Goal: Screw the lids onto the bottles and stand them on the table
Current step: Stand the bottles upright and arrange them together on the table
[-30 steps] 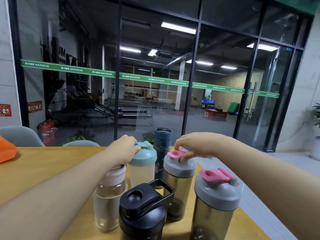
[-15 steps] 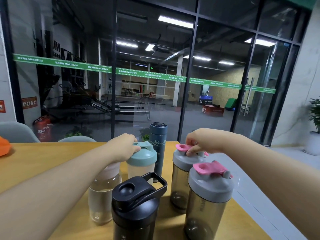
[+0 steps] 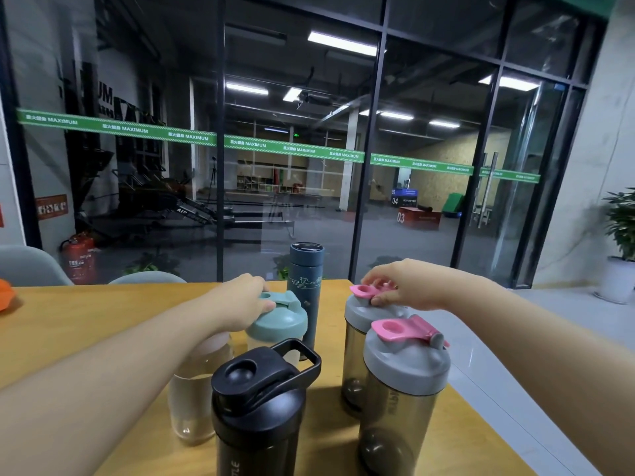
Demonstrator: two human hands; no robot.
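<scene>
Both hands work lids near the table's far edge: the left hand [image 3: 245,305] grips the teal lid [image 3: 279,316], the right hand [image 3: 400,286] pinches the pink flap [image 3: 361,291] of the rear grey-lidded bottle [image 3: 359,352], so likely a final tightening twist comes next.

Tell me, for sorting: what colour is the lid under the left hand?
Teal lid, in the head view.
</scene>
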